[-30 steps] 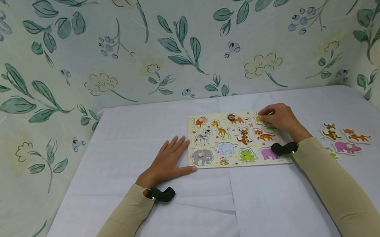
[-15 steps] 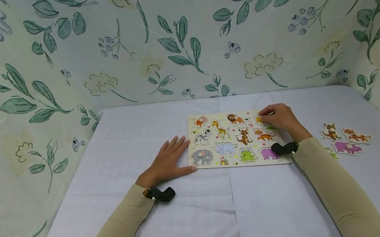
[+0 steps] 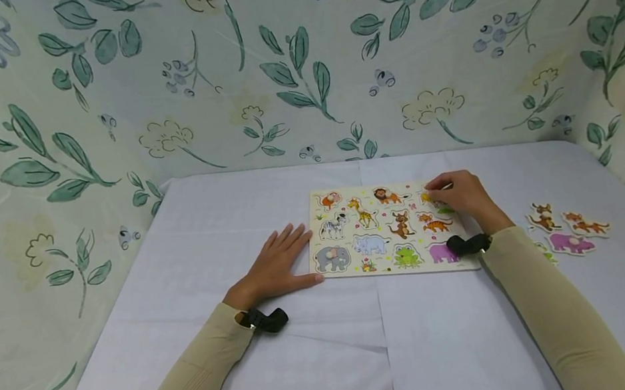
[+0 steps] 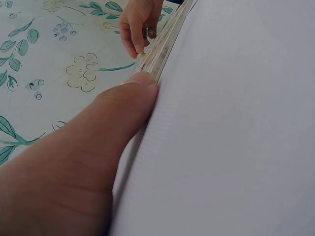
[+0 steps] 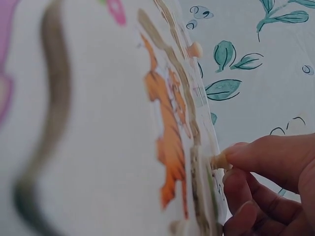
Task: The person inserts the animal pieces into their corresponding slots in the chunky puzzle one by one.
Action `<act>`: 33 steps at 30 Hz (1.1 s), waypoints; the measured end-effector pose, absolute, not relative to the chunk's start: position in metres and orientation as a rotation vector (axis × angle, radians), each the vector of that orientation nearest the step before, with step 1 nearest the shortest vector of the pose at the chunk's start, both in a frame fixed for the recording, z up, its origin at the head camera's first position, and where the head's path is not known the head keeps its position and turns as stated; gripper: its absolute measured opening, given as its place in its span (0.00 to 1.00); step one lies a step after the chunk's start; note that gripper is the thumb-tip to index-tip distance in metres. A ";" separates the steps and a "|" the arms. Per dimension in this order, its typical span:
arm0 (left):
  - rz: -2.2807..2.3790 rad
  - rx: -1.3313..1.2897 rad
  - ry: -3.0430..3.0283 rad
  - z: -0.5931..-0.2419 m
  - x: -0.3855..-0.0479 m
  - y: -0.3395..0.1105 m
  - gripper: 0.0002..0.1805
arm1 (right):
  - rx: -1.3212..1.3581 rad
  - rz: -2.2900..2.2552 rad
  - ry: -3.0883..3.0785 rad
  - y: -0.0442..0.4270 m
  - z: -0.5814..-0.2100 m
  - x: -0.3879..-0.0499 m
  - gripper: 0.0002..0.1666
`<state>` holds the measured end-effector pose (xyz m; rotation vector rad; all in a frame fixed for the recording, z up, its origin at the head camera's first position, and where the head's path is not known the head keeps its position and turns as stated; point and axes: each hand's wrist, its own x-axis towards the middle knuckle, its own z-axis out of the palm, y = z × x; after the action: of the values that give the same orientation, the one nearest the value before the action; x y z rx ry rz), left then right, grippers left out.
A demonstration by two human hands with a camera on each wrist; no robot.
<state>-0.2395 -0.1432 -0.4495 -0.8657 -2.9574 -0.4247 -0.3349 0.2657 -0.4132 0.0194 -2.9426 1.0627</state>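
Note:
A pale wooden puzzle board [image 3: 384,270] printed with animals lies on the white cloth. With fingers spread, my left hand [image 3: 277,264] lies flat at the board's left edge, and in the left wrist view its thumb [image 4: 120,103] touches that edge. Over the board's upper right corner, my right hand [image 3: 461,196] pinches the small wooden knob [image 5: 220,161] of a puzzle piece between thumb and finger. That piece is mostly hidden under the hand; bits of yellow and green show around it. Below it a tiger picture [image 3: 435,222] is visible, and the purple hippo picture [image 3: 442,252] is partly covered by the wrist camera.
Several loose puzzle pieces lie right of the board: a kangaroo [image 3: 544,217], a tiger [image 3: 586,224], a purple hippo [image 3: 571,243] and a green piece [image 3: 547,252] partly behind the right sleeve. A floral curtain [image 3: 297,89] rises behind the table.

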 end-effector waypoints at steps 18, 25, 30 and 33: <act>-0.422 -0.875 -2.949 -0.451 -0.240 -0.144 0.54 | -0.051 1.074 -2.937 0.269 -0.408 -0.333 0.18; -0.429 -0.879 -2.943 -0.451 -0.241 -0.144 0.54 | -0.057 1.091 -2.929 0.272 -0.402 -0.330 0.18; -0.419 -0.887 -2.940 -0.452 -0.241 -0.145 0.55 | -0.073 1.091 -2.910 0.277 -0.400 -0.331 0.17; -0.423 -0.888 -2.938 -0.452 -0.241 -0.145 0.55 | -0.075 1.094 -2.893 0.277 -0.398 -0.332 0.17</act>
<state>-0.2410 -0.1452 -0.4515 -0.8876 -2.9379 -0.4229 -0.3320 0.2774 -0.3982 -0.0749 -2.8926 1.0939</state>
